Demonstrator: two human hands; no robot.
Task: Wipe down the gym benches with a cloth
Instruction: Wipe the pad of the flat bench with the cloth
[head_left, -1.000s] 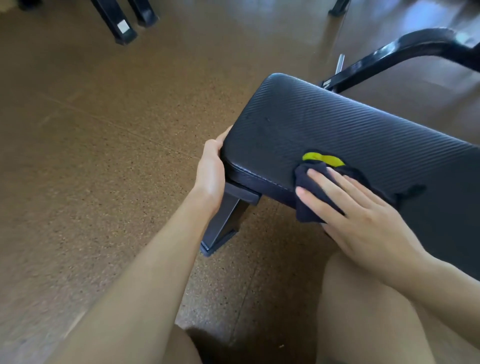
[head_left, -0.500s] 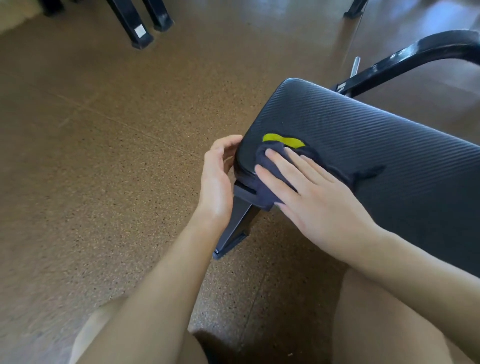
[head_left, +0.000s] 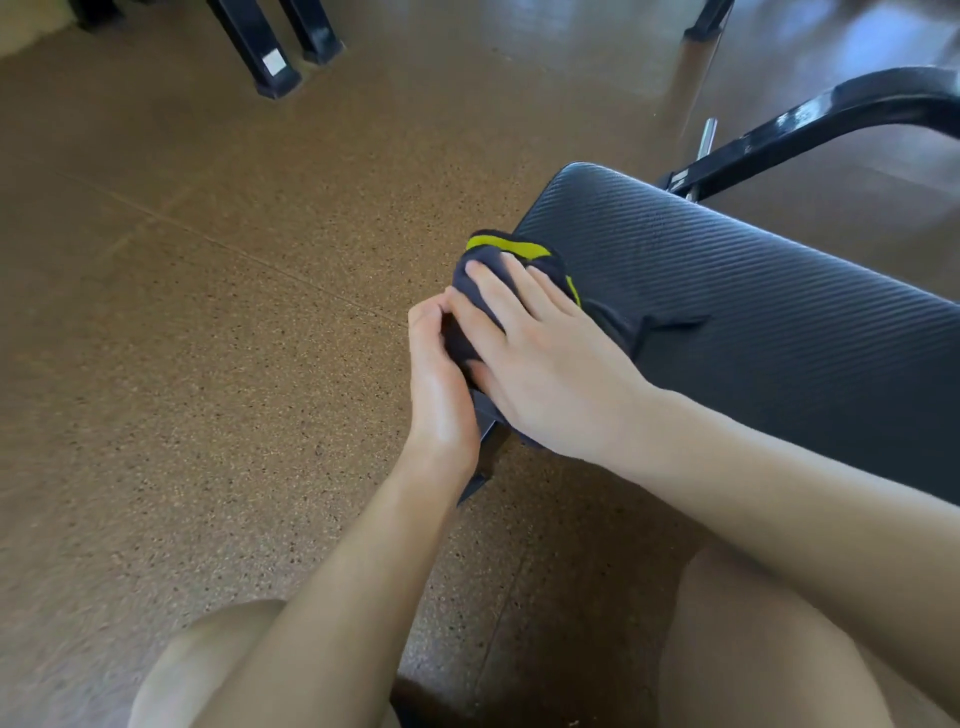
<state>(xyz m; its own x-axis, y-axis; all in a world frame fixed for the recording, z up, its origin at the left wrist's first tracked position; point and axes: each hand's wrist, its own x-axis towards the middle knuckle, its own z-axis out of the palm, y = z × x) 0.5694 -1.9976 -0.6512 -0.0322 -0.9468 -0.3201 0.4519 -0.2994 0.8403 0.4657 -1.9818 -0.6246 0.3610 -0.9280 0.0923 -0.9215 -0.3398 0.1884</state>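
While the cloth (head_left: 498, 270) is draped over the end corner of the bench pad (head_left: 753, 306), a little right of the frame's centre, the wipe looks to be mid-course rather than finished. The right hand (head_left: 545, 374) lies flat and open on top of the dark, yellow-edged cloth, fingers spread and pressing it onto the pad's rounded end. The left hand (head_left: 441, 374) is curled loosely against the same end from the side, touching the cloth and the right fingertips; whether it actually grips the cloth or just steadies the pad I cannot tell.

Nothing in the view shows which parts have been cleaned: the ribbed pad shows no streaks, damp patches or dirt. As a judgement, the end edge is being done now, and the long stretch of pad running to the right edge of the frame, plus the black frame bar (head_left: 831, 111) in the upper right, may remain. Other benches are not visible, only some equipment legs (head_left: 270, 57) at upper left on the speckled floor (head_left: 182, 338).
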